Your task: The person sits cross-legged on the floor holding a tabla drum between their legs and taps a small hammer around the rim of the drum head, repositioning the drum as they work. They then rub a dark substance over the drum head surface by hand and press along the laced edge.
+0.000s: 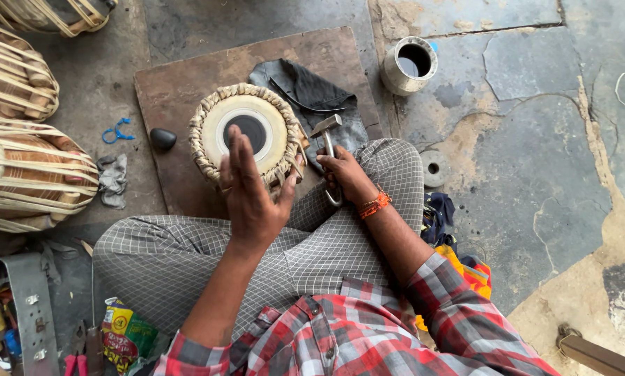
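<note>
Drum [246,134] upright on brown board [187,83], before crossed legs. Left hand [251,198] hovers open-fingered over drumhead, holding nothing. Right hand [346,175] grips small hammer [327,143] beside the rim. Risk: a glancing blow could strike the skin or slip toward nearby fingers.

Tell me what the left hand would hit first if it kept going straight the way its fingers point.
Most likely the small drum: the left hand is raised with fingers pointing forward over its pale head with the black centre spot. Its height above the skin is unclear from this single view.
</note>
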